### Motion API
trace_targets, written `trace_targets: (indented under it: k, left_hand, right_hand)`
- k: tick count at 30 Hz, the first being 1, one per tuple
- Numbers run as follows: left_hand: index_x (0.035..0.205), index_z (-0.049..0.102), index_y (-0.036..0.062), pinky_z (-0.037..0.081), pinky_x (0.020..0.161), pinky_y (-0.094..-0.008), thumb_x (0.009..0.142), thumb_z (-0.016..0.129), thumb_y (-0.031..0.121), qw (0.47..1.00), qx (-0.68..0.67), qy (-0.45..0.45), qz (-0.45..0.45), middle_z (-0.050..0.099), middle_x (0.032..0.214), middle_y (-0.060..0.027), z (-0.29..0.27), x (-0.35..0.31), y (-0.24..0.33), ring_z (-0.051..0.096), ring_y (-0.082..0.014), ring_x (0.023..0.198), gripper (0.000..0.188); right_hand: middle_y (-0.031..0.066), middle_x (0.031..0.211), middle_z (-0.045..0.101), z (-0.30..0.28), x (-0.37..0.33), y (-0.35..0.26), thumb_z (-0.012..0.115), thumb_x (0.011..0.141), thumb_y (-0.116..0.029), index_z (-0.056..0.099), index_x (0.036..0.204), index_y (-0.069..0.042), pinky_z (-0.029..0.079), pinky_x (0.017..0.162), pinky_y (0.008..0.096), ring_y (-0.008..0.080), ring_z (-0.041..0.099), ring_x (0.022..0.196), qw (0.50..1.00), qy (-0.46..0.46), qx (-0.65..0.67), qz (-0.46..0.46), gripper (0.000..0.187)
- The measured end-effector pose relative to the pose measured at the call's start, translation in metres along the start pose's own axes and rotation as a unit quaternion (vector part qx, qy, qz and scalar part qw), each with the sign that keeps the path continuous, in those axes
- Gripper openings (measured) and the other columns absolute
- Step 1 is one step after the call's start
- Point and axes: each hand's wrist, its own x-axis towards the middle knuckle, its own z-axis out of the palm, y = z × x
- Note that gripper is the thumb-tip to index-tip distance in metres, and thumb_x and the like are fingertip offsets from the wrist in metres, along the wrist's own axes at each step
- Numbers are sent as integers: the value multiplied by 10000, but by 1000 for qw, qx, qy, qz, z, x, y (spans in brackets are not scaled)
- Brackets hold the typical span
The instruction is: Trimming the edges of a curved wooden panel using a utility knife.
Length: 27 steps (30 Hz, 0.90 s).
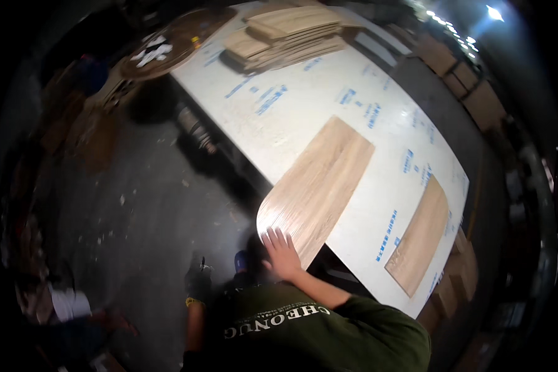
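My right hand [283, 255] is bare and lies flat, fingers spread, on the near end of a wood-grain panel [322, 180]. That panel is light brown, with a rounded near-left corner jutting past the table's edge. My left hand [198, 282], in a dark glove with a yellow cuff, hangs low to the left, apart from the panel. A small shiny thing [205, 266] shows at its fingers, too dark and small to name. On the right of the white tabletop [304, 93] lies a smaller wood-grain panel [420, 239] with a curved edge.
Several stacked wooden panels [285, 40] stand at the table's far end. Beyond its far-left corner is a round brown surface [173, 46] with white scraps. Cardboard boxes [459, 279] sit by the right edge. Debris dots the grey floor [149, 204] at left.
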Motion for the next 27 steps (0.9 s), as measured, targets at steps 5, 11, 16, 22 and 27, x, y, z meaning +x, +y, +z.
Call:
trace_targets:
  k: [5, 11, 16, 22, 27]
  left_hand:
    - [1333, 486, -7, 471, 939, -394, 816, 604, 221, 979, 45, -139, 143, 594, 1219, -231, 22, 123, -19, 593, -346, 1095, 578]
    - [1325, 491, -32, 523, 670, -323, 774, 670, 158, 941, -65, -293, 158, 643, 1005, -167, 56, 160, 99, 630, -197, 732, 609]
    - [1309, 509, -50, 510, 596, -274, 751, 697, 122, 917, -98, -288, 258, 644, 869, -104, 84, 172, 112, 616, -151, 660, 614]
    - [1290, 586, 174, 498, 843, -302, 887, 614, 400, 906, -129, -242, 322, 660, 1059, -169, 91, 163, 63, 620, -205, 922, 462]
    - [1220, 579, 164, 478, 769, -297, 889, 611, 387, 939, -230, -255, 30, 634, 991, -144, 58, 119, 83, 588, -194, 847, 401]
  right_hand:
    - [173, 1545, 223, 17, -58, 20, 524, 826, -51, 285, 1486, -171, 217, 1111, 590, 405, 226, 1409, 989, 49, -50, 134, 712]
    - [141, 1465, 401, -155, -98, 12, 629, 761, 0, 391, 1432, -123, 275, 1130, 502, 313, 348, 1381, 985, 135, 61, 87, 722]
    - [78, 958, 707, -356, -98, 5, 699, 811, -116, 674, 1095, -113, 567, 726, 300, 239, 697, 836, 901, 424, -94, -9, 285]
    - [50, 747, 694, -465, -47, 79, 843, 708, -192, 675, 888, -42, 532, 631, 246, 121, 673, 701, 738, 668, 18, -92, 288]
    - [78, 813, 698, -471, 12, 206, 783, 780, -399, 619, 1030, -54, 511, 681, 306, 182, 663, 738, 567, 816, 111, 27, 457]
